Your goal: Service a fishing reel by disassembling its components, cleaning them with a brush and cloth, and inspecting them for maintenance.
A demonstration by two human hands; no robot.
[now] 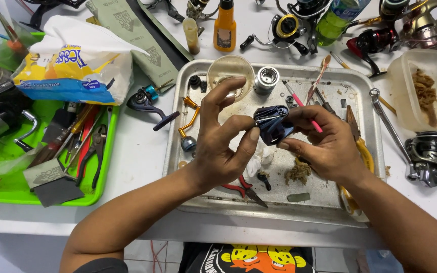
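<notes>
Both my hands hover over a metal tray (324, 202). My right hand (330, 144) grips a dark blue fishing reel body (273, 126) and also holds a thin pink-handled brush (302, 107) between its fingers. My left hand (221, 146) pinches the reel body's left side with thumb and forefinger, the other fingers raised. On the tray lie a clear glass bowl (230, 71), a silver spool (266, 79), an orange crank handle (190, 119), red-handled pliers (241, 188) and small parts.
A green tray (104, 151) of pliers and tools sits at left under a plastic bag (72, 58). Several fishing reels (431, 156), an orange bottle (225, 28), a green bottle (337, 17) and a plastic tub (423, 91) ring the metal tray. A loose reel handle (150, 103) lies between trays.
</notes>
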